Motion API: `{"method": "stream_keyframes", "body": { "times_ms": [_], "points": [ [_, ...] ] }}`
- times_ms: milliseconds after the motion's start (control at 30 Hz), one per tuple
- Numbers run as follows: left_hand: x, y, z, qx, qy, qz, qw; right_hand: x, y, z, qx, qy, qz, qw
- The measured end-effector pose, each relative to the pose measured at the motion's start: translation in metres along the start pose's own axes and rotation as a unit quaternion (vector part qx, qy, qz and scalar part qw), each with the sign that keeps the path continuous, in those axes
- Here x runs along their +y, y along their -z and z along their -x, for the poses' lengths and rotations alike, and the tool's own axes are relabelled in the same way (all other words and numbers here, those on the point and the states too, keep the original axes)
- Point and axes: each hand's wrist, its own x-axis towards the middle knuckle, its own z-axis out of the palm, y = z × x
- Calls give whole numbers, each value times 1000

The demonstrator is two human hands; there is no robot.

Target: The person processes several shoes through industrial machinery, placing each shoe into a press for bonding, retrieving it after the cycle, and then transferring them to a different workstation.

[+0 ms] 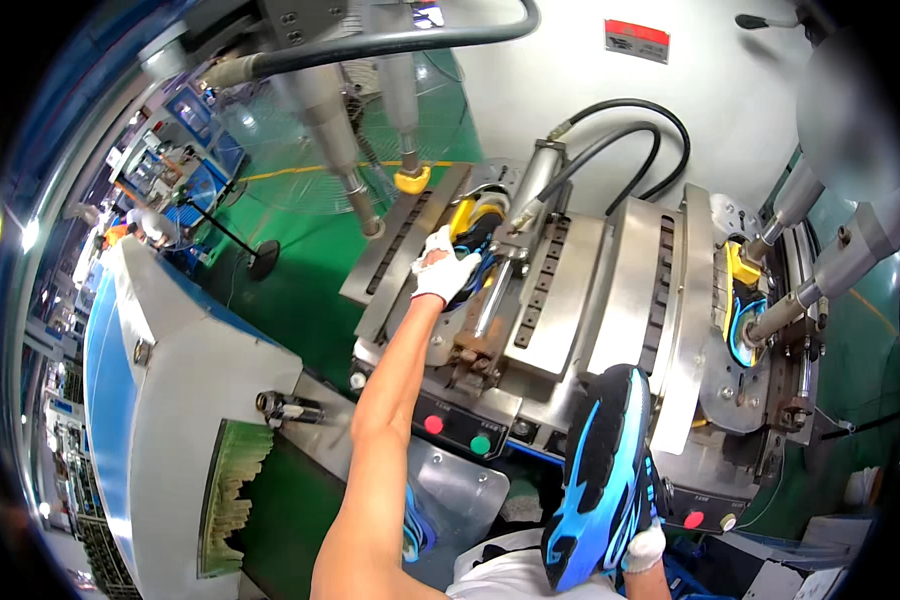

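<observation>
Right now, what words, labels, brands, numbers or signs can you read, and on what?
Red-and-grey plate on the white panel: print too small to read.
Left button panel: tiny marks, unreadable.
Right button panel: tiny marks, unreadable.
No text reads clearly.

Near shoe (610, 455) before press (558, 300), right of left button panel (457, 428).
</observation>
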Motion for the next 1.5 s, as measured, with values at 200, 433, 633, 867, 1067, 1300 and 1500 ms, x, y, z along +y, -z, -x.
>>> {"method": "stream_keyframes", "body": {
  "times_ms": [200, 433, 633, 867, 1067, 1300, 1500],
  "points": [
    [10, 4, -46, -166, 32, -121, 978, -8, 0, -11, 74, -40, 55, 995],
    [16, 157, 37, -2, 14, 80, 997, 9, -62, -64, 96, -79, 123, 985],
    [-53, 229, 226, 143, 43, 154, 977, 79, -166, -232, -12, -86, 120, 989],
    [-133, 228, 445, 137, 340, 72, 927, 131, -172, -491, 28, -62, 355, 932],
    [-147, 196, 608, 134, 588, -60, 795, 185, -162, -544, -35, 195, 945, 260],
    [-120, 122, 640, 186, 654, 33, 733, 179, -160, -563, 62, 109, 889, 440],
    [-113, 80, 641, 146, 647, 169, 729, 122, -153, -579, -86, -47, 649, 754]
  ]
}}
